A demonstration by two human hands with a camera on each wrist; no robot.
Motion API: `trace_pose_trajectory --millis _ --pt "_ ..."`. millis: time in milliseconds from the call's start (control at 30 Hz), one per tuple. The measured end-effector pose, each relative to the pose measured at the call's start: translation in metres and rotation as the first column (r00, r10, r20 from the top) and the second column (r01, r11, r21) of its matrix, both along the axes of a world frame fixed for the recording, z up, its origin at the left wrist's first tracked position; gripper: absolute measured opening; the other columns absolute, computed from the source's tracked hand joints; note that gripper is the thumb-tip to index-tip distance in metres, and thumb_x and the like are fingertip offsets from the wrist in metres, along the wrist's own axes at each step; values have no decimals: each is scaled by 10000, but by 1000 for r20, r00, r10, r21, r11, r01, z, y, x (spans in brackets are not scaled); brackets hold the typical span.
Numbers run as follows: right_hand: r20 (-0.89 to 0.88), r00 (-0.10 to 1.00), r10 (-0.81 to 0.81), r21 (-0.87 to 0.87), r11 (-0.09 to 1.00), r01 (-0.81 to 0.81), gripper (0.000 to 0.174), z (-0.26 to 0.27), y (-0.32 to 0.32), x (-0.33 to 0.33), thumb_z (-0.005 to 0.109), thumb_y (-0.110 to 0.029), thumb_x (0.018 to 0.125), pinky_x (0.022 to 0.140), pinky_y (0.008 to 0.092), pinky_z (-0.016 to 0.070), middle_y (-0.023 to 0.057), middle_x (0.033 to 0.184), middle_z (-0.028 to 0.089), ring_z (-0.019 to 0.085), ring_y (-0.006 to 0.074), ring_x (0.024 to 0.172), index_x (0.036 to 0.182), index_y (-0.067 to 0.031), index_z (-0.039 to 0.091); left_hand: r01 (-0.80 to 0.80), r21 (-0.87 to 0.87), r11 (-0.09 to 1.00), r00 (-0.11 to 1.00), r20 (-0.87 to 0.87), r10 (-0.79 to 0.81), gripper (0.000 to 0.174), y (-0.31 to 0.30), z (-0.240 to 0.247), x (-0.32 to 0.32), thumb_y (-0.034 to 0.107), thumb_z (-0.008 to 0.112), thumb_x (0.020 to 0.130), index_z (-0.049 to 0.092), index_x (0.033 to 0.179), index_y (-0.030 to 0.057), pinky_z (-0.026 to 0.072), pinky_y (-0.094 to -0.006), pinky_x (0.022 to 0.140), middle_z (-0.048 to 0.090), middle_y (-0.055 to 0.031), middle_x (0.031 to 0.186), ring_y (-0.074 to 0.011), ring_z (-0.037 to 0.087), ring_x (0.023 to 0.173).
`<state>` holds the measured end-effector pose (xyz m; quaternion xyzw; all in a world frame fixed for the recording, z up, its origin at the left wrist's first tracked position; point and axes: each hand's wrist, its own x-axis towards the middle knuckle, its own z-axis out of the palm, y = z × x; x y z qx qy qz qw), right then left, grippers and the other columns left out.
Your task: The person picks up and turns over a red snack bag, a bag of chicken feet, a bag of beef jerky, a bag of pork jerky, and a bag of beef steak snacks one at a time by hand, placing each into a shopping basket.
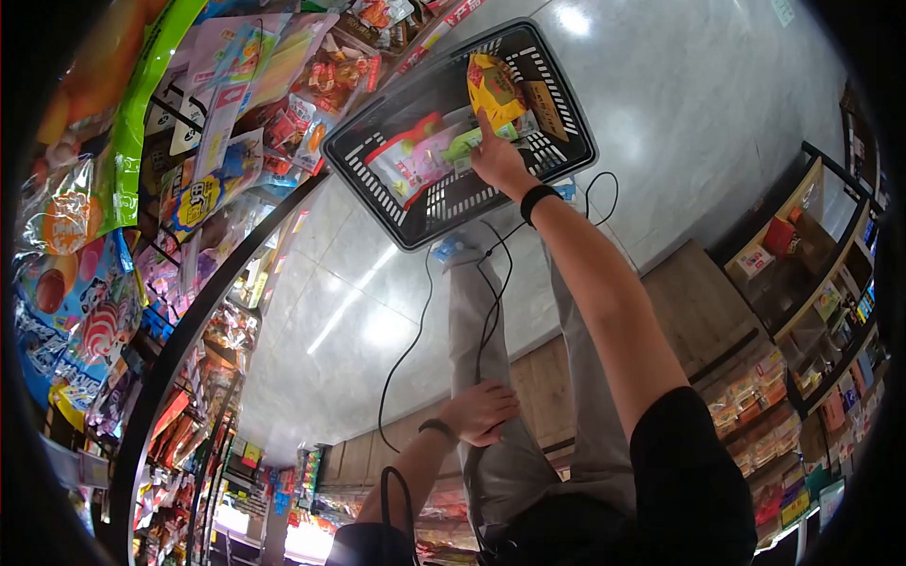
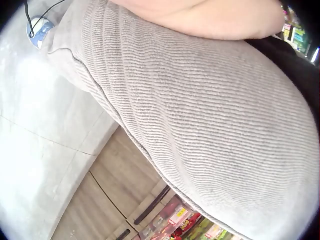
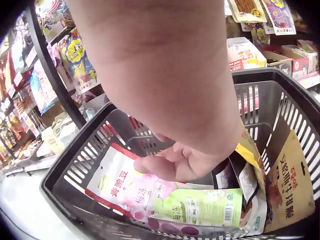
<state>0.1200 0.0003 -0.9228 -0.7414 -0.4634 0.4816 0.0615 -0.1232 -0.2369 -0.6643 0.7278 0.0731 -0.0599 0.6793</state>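
left hand (image 1: 481, 412) lies loosely over the trouser leg (image 2: 200, 110), holding nothing, while the right hand (image 1: 500, 160) reaches into the black basket (image 1: 420, 106) with its forefinger against the lower end of a yellow packet (image 1: 495, 87); whether the thumb and other fingers pinch it i cannot tell, since the wrist covers them in the right wrist view. from left to right, shelf bags (image 1: 212, 184) come first, too many and too overlapped to count. next is one basket, in front of the shoes; it looks to be stiff plastic, best lifted by its rim. inside it, one white-and-red packet (image 3: 117, 172) comes first, then one pink packet (image 3: 152, 192) and one green packet (image 3: 197, 206), the pair overlapping. one yellow packet is farther right, beyond the green one; i judge it light and soft, its glossy film a little slippery and its contents perhaps easy to crush, so a gentle pinch at a sealed edge should serve better than a squeeze on the middle. a dark printed panel (image 3: 242, 172) close by may be part of it or another packet. last, one tan packet (image 3: 290, 187) leans at the right end, probably flatter and stiffer.
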Motion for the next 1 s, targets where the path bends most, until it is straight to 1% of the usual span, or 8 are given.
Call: trace_pose_trajectory --millis 200,300,400,467,533,800,900,1000 --pt "-88 981 176 -112 976 -185 823 -12 -5 -19 518 -247 933 870 528 536 255 1045 719 697 446 982 1641 -167 106 -5 -21 1000 1000 9 5 530 1 -1 0 235 638 701 613 1192 35 395 -465 1081 629 -122 1205 -316 549 1243" --pt "-90 962 259 -151 951 -270 684 -26 -15 -45 531 -238 919 883 502 551 220 1063 731 709 410 1002 1572 -141 351 12 -25 1000 1000 10 -12 533 4 -1 -1 235 629 696 614 1188 31 392 -467 1088 626 -127 1211 -318 552 1238" --pt "-73 928 366 -218 902 -373 491 -54 -35 -74 566 -166 877 890 501 542 245 1139 703 689 408 1033 1353 -46 570 68 -20 997 998 -1 -68 572 2 -3 -3 256 661 668 621 1198 47 386 -467 1111 626 -117 1239 -312 548 1254" --pt "-80 949 304 -212 925 -314 312 -71 -43 -101 574 -172 879 867 498 550 232 1080 718 698 398 1009 1151 -44 661 154 -7 988 987 -43 -154 640 -6 -6 -7 287 733 624 637 1223 86 375 -465 1146 633 -89 1284 -295 542 1290" --pt "1 991 132 -86 988 -132 161 -79 -61 -133 613 -167 863 794 484 566 186 925 737 718 379 912 896 -74 740 80 -44 996 997 -13 -81 589 -12 -7 -12 277 664 651 631 1189 41 380 -468 1132 628 -123 1255 -318 546 1269" --pt "193 940 283 273 904 -328 130 -112 -73 -209 640 -124 831 670 441 583 125 781 737 747 303 784 805 -105 765 -27 -73 997 999 -37 25 728 -43 -10 -49 373 680 618 631 1253 20 350 -467 1181 619 -134 1330 -316 537 1317" --pt "228 885 405 209 868 -451 130 -118 -65 -210 652 -164 844 692 415 577 112 829 750 747 299 825 839 -106 768 14 -81 997 999 -31 -17 756 -48 -11 -54 384 690 604 629 1264 21 343 -464 1183 621 -136 1334 -320 534 1321" --pt "80 909 409 86 906 -415 141 -86 -46 -200 655 -198 846 714 404 572 95 858 756 745 294 853 852 -116 770 -22 -85 996 1000 -24 20 753 -46 -11 -53 367 683 600 629 1263 14 345 -466 1179 621 -142 1336 -327 538 1318"
